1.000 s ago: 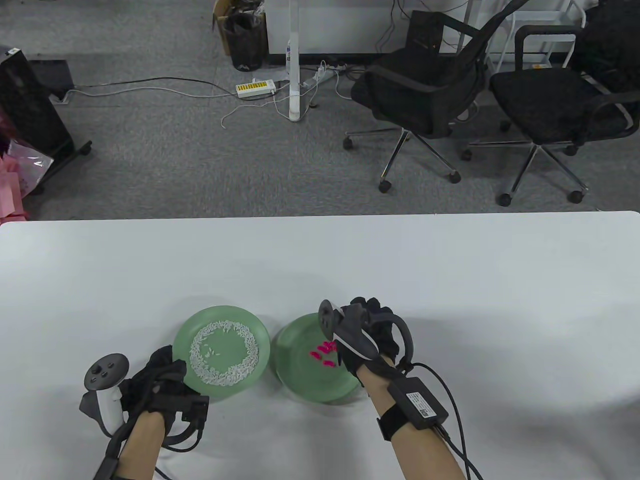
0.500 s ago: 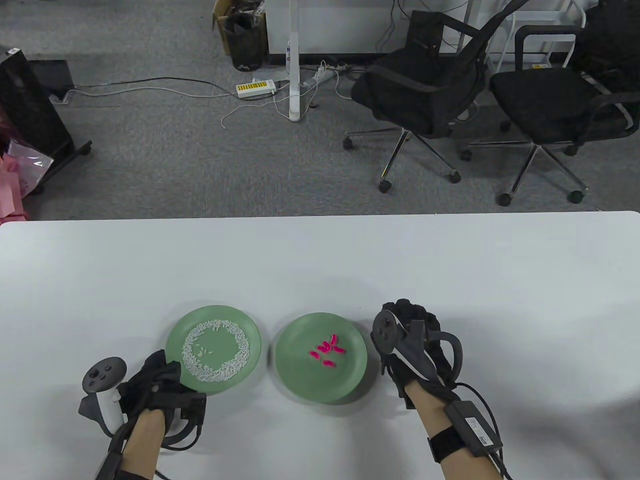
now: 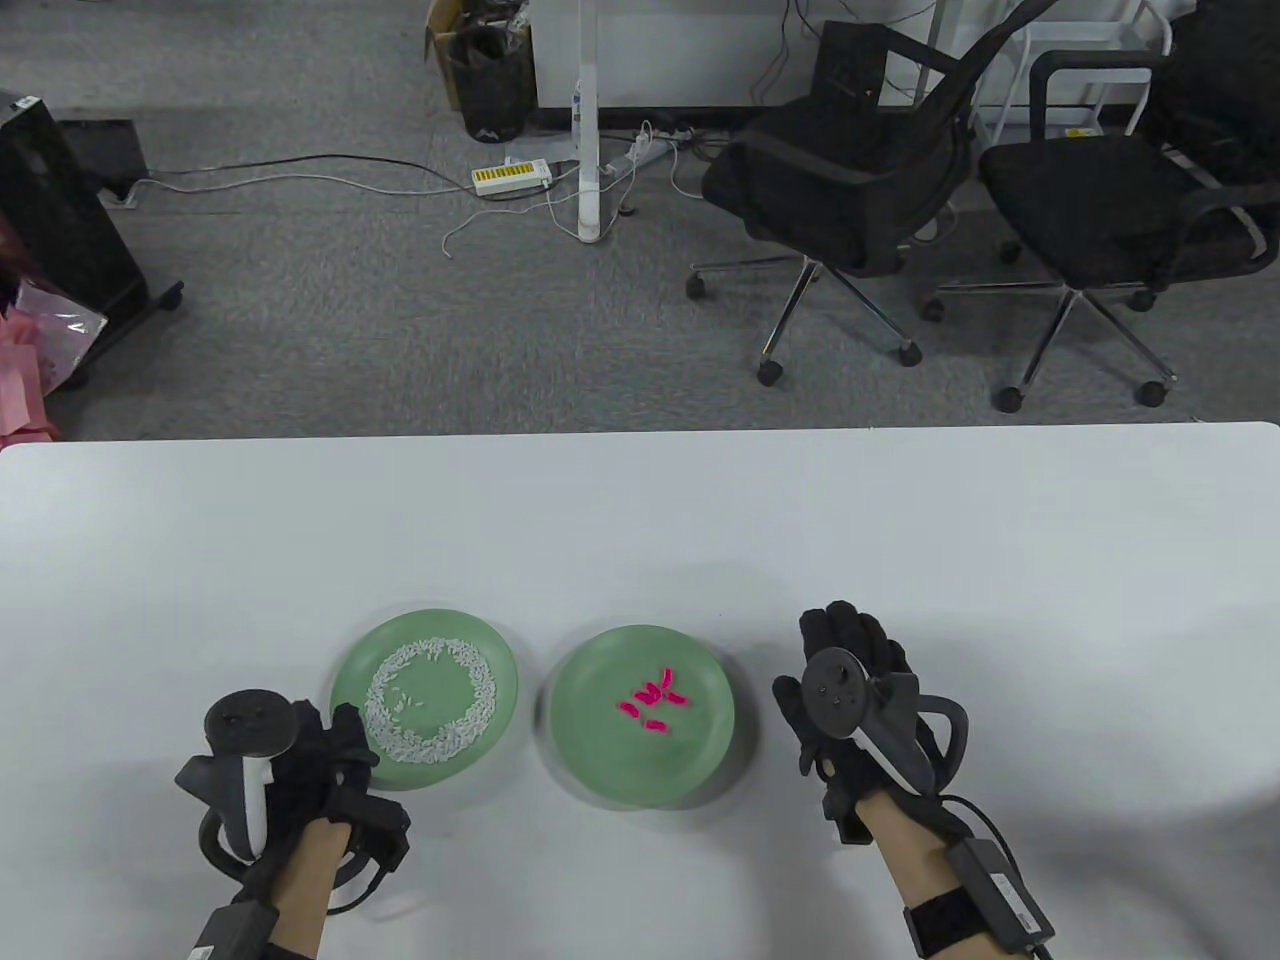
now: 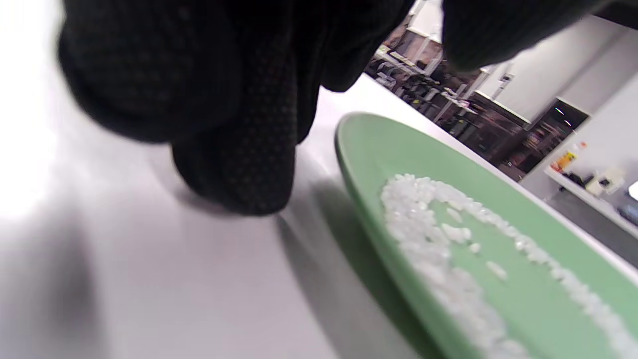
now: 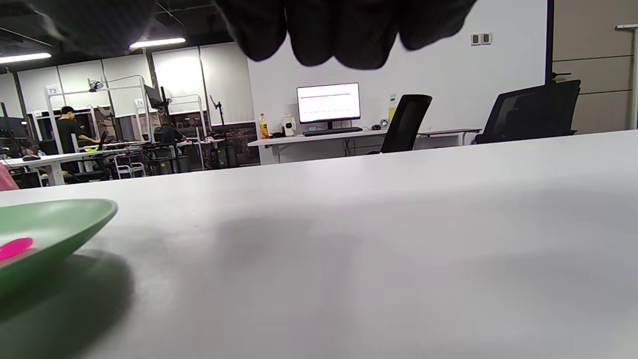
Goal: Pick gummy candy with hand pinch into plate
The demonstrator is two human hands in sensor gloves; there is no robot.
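Two green plates sit near the table's front edge. The left plate (image 3: 350,665) holds a ring of small white candies (image 3: 432,700). The right plate (image 3: 600,760) holds several pink gummy candies (image 3: 652,697). My left hand (image 3: 340,735) is at the left plate's lower-left rim with nothing in it. In the left wrist view its fingers (image 4: 239,164) reach down to the table beside the rim (image 4: 359,164). My right hand (image 3: 850,640) lies spread on the table right of the pink-candy plate, holding nothing. In the right wrist view that plate's rim (image 5: 75,219) and one pink candy (image 5: 15,247) show at far left.
The white table (image 3: 900,520) stretches far behind and to the right of the plates. Two black office chairs (image 3: 860,180) and cables stand on the floor beyond the table's far edge.
My right hand has moved from over the pink-candy plate rightwards onto the table. My left hand has drawn back from the left plate's rim, and that plate has slid slightly left.
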